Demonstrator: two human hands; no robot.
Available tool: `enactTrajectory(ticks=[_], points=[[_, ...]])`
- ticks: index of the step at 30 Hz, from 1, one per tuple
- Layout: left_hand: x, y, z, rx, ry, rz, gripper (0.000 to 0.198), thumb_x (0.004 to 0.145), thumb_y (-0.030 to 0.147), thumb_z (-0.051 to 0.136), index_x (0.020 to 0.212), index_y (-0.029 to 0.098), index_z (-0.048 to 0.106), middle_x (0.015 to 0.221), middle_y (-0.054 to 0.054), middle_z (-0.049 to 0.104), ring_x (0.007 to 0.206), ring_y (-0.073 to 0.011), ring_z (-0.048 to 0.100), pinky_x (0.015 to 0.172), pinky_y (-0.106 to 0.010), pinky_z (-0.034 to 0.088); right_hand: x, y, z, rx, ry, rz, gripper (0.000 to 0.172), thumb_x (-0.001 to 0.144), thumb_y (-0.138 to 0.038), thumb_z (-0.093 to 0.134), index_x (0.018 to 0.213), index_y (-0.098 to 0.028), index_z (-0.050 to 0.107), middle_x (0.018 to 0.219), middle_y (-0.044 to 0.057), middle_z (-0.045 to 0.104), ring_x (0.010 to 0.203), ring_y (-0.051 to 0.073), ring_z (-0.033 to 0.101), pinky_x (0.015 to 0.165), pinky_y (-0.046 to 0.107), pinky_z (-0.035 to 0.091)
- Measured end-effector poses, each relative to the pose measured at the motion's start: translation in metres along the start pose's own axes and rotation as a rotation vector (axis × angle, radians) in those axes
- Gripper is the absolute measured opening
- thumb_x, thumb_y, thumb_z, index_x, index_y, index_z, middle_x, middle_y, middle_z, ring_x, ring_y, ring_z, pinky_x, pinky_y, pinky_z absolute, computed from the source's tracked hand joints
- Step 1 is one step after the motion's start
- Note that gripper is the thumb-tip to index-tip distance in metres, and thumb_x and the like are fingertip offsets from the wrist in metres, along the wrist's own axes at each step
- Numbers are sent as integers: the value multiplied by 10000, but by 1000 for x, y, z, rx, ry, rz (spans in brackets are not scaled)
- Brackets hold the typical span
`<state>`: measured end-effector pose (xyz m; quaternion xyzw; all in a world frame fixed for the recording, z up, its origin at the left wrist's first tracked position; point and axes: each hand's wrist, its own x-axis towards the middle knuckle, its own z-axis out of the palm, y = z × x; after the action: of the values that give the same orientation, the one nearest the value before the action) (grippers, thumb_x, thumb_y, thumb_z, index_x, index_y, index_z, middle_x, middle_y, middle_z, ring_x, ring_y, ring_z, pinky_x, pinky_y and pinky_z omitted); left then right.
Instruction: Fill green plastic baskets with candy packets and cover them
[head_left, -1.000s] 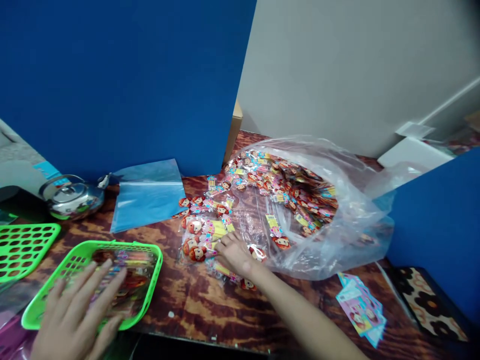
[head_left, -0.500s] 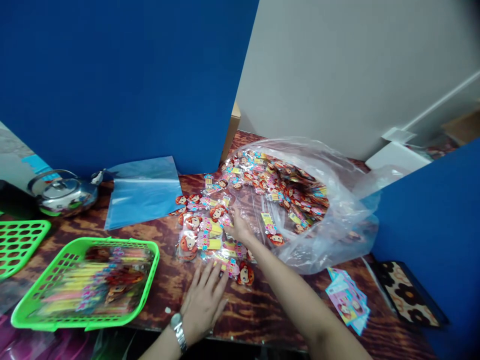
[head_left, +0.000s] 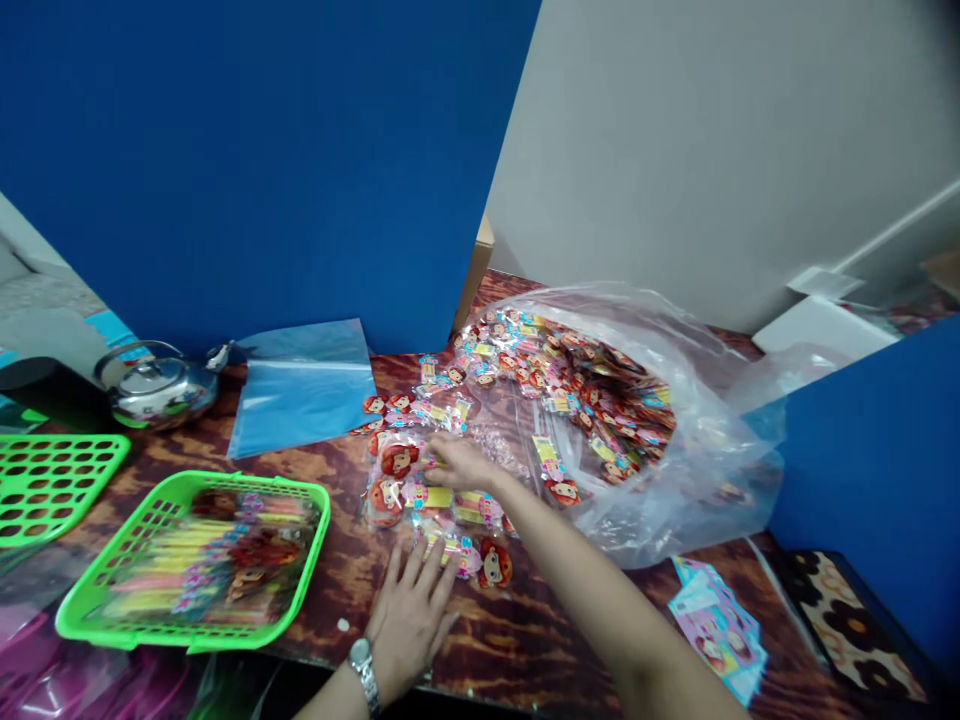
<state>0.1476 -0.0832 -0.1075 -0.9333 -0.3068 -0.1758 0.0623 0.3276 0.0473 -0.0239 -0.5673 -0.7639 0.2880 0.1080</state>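
Flat clear packets, printed with a red-haired cartoon head and holding yellow and pink sticks, lie in a loose cluster on the wood-patterned table. My left hand, wearing a silver watch, rests palm down with fingers spread, its fingertips at the lowest packet. Over the upper part of the cluster reaches my right hand, fingers stretched leftward and somewhat apart beside a packet's red-haired head. It covers part of the packets under it, and no grip shows.
A big clear plastic bag spills more packets at right. Left stand a green basket of packets, a steel kettle and a clear bluish bag. Printed cards lie at right. Blue panels rise behind.
My right hand has moved a little left, onto the packets. My left hand stays nearly in place. The view has shifted slightly.
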Motion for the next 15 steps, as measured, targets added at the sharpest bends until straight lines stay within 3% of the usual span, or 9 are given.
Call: enactTrajectory(ticks=[2,5,7,10,12,15], points=[[-5,-2,-2,21,7,-11,554,854,440,469,1358,229,383,1350,-78,473,1211,-302,396,1051,-499,129,0,-12,17,-88,13,22,239,755,-178,629,981,-162,553,1269,135,478,1161,273,441,934,427,377],[-11,-3,-3,51,15,-39,547,846,414,478,1355,236,387,1366,-64,458,1231,-295,375,1066,-507,95,-14,-21,41,-330,74,41,312,842,-113,476,1137,-210,503,1414,142,331,1220,286,378,888,455,407],[-14,-2,-2,61,15,-43,553,843,411,481,1359,240,380,1376,-61,447,1250,-294,354,1072,-511,77,-25,-20,49,-484,111,-6,379,876,-113,408,1221,-261,462,1368,120,404,1157,264,439,835,408,434],[-14,-2,-2,57,7,-31,578,836,409,489,1373,243,357,1384,-55,438,1255,-300,345,1075,-513,61,-30,-14,39,-476,161,-20,404,884,-209,453,1283,-265,429,1131,90,588,1019,234,528,829,366,416],[-14,-2,-3,56,3,-28,588,833,407,494,1378,236,352,1386,-56,435,1264,-316,330,1073,-516,64,-23,-10,24,-392,144,7,368,860,-311,513,1217,-226,493,1020,69,625,953,214,560,813,326,415],[-13,-2,-4,58,3,-39,582,835,403,497,1374,231,361,1384,-65,435,1281,-331,304,1072,-522,70,-4,-8,6,-392,46,-21,332,799,-394,587,1064,-194,572,1073,72,606,989,212,560,797,287,426]])
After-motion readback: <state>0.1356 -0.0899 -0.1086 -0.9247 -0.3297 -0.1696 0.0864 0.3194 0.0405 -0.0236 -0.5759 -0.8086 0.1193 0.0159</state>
